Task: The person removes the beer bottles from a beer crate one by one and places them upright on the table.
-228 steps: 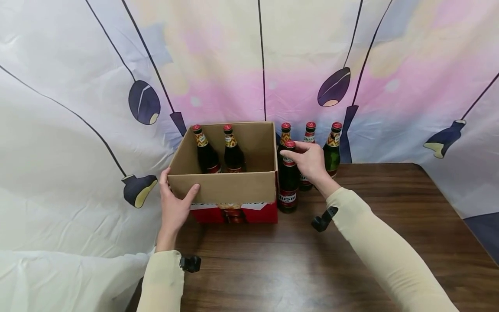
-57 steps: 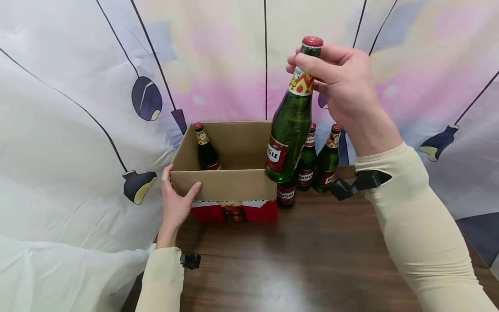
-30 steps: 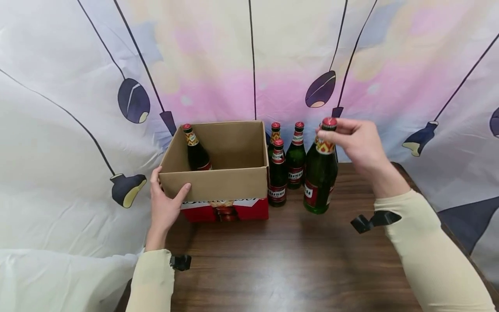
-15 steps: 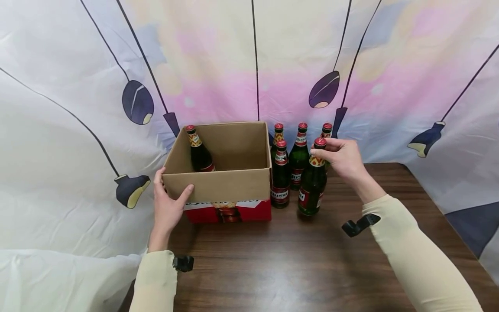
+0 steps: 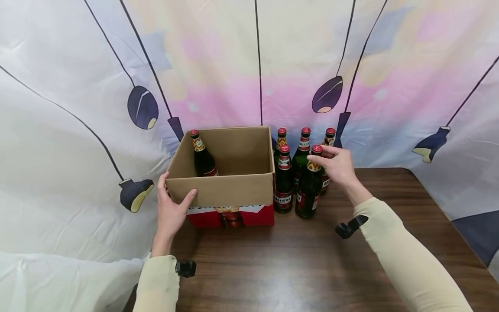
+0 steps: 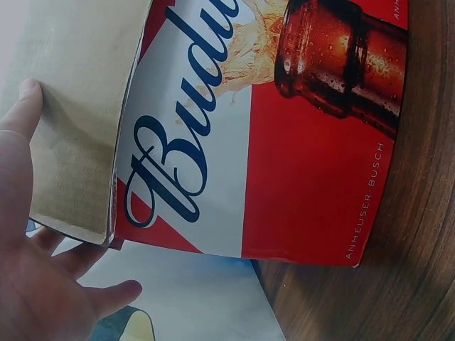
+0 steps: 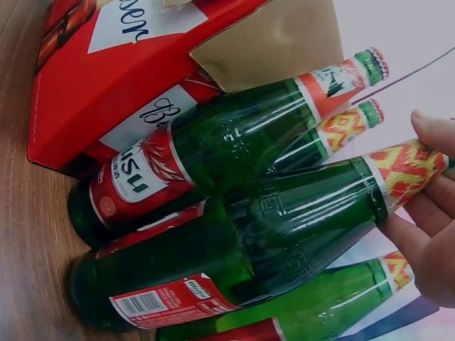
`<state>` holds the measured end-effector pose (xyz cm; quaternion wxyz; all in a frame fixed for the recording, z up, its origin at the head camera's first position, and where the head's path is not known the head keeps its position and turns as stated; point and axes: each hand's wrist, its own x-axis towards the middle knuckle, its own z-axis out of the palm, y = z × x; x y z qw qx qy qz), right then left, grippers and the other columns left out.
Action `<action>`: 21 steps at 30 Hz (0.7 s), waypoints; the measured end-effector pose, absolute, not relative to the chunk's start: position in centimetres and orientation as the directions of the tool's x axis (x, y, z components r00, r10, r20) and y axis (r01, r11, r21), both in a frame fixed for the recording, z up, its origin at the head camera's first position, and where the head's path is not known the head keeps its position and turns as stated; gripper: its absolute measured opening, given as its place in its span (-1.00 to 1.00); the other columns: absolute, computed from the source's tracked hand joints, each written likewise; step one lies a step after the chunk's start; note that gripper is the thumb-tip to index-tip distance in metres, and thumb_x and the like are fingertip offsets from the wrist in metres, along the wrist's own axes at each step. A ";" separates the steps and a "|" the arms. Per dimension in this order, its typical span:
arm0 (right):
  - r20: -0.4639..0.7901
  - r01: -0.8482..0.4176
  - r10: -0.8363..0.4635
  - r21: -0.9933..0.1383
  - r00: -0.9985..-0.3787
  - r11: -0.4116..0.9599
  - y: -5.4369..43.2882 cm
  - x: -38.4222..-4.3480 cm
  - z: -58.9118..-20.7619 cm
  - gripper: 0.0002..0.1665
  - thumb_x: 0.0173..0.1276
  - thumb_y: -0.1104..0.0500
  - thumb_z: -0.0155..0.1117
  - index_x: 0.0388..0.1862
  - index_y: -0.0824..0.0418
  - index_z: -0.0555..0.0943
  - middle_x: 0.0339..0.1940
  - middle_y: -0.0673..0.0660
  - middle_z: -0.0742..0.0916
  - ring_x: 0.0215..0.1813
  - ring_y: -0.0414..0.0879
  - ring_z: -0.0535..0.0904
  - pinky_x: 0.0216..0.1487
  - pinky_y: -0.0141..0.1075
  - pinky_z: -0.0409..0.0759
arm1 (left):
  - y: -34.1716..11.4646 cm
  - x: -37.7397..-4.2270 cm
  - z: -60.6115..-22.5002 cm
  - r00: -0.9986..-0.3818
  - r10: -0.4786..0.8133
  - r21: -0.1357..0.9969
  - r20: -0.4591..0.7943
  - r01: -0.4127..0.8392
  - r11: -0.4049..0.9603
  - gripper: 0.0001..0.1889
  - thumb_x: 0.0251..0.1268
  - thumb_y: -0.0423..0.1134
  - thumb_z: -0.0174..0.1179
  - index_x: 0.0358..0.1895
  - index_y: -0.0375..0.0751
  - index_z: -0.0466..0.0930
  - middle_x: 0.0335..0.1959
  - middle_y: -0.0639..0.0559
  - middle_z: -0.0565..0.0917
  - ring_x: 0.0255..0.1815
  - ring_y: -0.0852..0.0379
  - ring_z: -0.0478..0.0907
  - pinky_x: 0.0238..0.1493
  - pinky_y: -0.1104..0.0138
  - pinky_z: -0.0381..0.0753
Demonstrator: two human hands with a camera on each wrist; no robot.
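Observation:
My right hand [image 5: 338, 166] pinches the neck of a green beer bottle [image 5: 309, 191], which stands upright with its base at the table, right of the box. In the right wrist view the thumb and fingers [image 7: 419, 256] are at the yellow-and-red neck label of that bottle [image 7: 298, 227]. My left hand [image 5: 170, 219] grips the front left corner of an open cardboard box [image 5: 222, 190]. Its thumb lies on the brown front flap [image 6: 78, 135], the other fingers round the side. Inside the box, one beer bottle [image 5: 204, 161] leans at the left; its base is hidden.
Between the box and my right hand stand several more beer bottles, including a front one [image 5: 283, 184], a back middle one [image 5: 305, 141] and a back right one [image 5: 329, 135]. A printed curtain [image 5: 218, 65] hangs behind the wooden table [image 5: 265, 264].
One of the two bottles in the box has come out in my right hand, passed to the right, and come down in front of the other bottles. My left hand has kept its hold.

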<state>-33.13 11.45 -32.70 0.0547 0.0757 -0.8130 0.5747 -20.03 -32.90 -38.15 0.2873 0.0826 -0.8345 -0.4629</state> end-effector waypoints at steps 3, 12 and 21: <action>0.202 -0.208 -0.054 -0.920 -0.978 0.331 11.1 -33.6 -33.0 -0.30 0.39 -0.14 0.51 0.38 0.20 0.66 0.25 0.30 0.75 -0.04 -0.31 0.62 -0.17 -0.51 0.59 | -32.9 -20.1 -38.0 -0.821 -0.397 0.819 0.411 0.141 0.556 -0.01 0.36 -0.13 0.44 0.68 0.16 -0.06 0.59 -0.23 0.18 0.53 -0.22 0.21 0.52 -0.26 0.23; 0.184 -0.191 -0.053 -0.931 -0.981 0.311 10.3 -34.6 -33.5 -0.34 0.42 -0.09 0.50 0.38 0.20 0.65 0.28 0.30 0.74 0.13 -0.10 0.64 -0.06 -0.47 0.56 | -32.9 -19.8 -38.1 -0.829 -0.399 0.828 0.391 0.127 0.546 -0.01 0.38 -0.14 0.42 0.69 0.17 -0.09 0.61 -0.21 0.16 0.55 -0.23 0.18 0.53 -0.32 0.22; 0.181 -0.192 -0.063 -0.936 -0.981 0.295 9.9 -35.2 -33.9 -0.30 0.44 -0.10 0.47 0.44 0.18 0.61 0.27 0.27 0.72 0.12 -0.19 0.61 0.02 -0.48 0.56 | -32.9 -19.9 -38.1 -0.824 -0.398 0.822 0.403 0.135 0.553 -0.01 0.37 -0.13 0.43 0.69 0.16 -0.08 0.59 -0.21 0.18 0.53 -0.21 0.22 0.50 -0.24 0.25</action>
